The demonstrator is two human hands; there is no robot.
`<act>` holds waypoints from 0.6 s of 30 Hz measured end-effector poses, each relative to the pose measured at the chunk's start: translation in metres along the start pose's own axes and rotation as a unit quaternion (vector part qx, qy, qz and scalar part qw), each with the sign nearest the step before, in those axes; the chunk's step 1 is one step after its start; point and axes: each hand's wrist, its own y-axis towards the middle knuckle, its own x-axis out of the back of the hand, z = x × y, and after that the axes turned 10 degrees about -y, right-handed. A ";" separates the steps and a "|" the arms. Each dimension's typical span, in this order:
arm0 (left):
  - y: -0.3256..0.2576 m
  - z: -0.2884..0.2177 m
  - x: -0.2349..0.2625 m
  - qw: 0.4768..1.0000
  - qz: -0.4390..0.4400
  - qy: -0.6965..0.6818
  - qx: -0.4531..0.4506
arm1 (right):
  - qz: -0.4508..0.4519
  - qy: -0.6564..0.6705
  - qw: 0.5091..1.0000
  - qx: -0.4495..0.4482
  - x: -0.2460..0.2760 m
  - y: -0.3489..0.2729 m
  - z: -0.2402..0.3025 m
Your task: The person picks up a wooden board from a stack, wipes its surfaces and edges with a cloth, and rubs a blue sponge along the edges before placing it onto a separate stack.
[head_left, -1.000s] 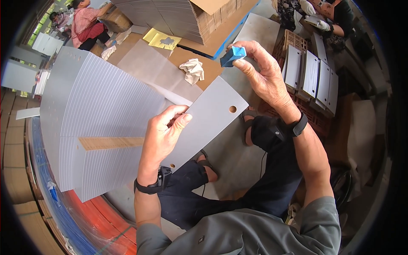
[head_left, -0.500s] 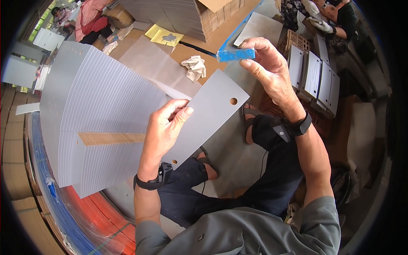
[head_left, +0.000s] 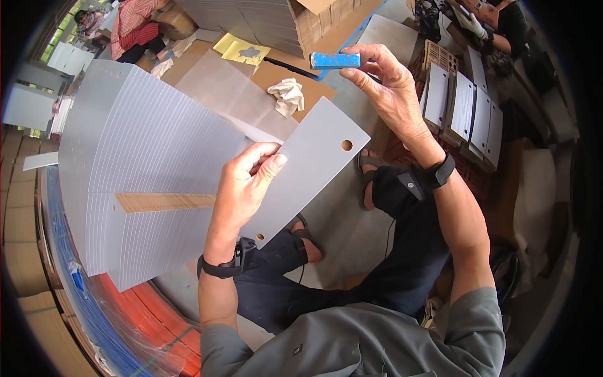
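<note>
My left hand [head_left: 249,177] is closed on the long left edge of a grey panel [head_left: 313,164], thumb on its face. The panel is tilted above my lap and has a round hole near its far right corner and another at its near end. Above the panel's far end, my right hand [head_left: 391,86] pinches a small blue block [head_left: 335,61] with a pale, worn left end, between thumb and fingers. The block is apart from the panel. Left of my left hand stands a big stack of grey panels [head_left: 169,138] with white edges.
A crumpled white cloth [head_left: 286,97] and a yellow sheet with a grey patch [head_left: 242,50] lie on cardboard beyond the panel. More panels [head_left: 461,103] rest on a crate at right, near another person's gloved hand [head_left: 470,24]. Red wrapped strips [head_left: 154,320] lie at lower left.
My right hand has risen up and a little left with the blue block, whose face has turned. The panel in my left hand has barely shifted.
</note>
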 end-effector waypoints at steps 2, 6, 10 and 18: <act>0.002 0.000 0.001 1.000 -0.002 0.000 -0.005 | -0.002 0.066 0.996 -0.058 0.001 0.001 -0.002; 0.001 0.001 0.003 1.000 -0.023 -0.002 -0.008 | -0.032 0.069 0.996 -0.045 0.003 -0.001 -0.012; 0.014 0.014 0.003 0.998 -0.060 -0.032 0.002 | -0.051 0.076 0.994 -0.064 0.006 0.000 -0.020; 0.031 0.033 0.015 0.938 -0.168 -0.288 0.094 | -0.062 0.121 0.987 -0.080 0.009 0.006 -0.021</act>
